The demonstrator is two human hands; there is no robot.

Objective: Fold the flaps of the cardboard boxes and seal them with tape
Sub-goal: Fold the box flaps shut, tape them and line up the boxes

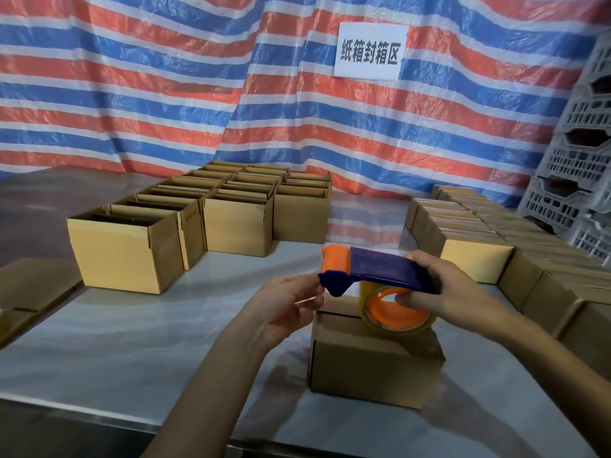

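Near brown cardboard box [373, 358]: flaps folded, seemingly untaped | my right grip [453, 289] holds blue-orange plastic tape dispenser [380, 271], left grip [287, 302] pinches its nose | far-left open boxes [198, 206] pending.

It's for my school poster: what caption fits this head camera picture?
Right hand grips the tape dispenser over a closed box, left hand pinches its front end, open boxes wait behind.
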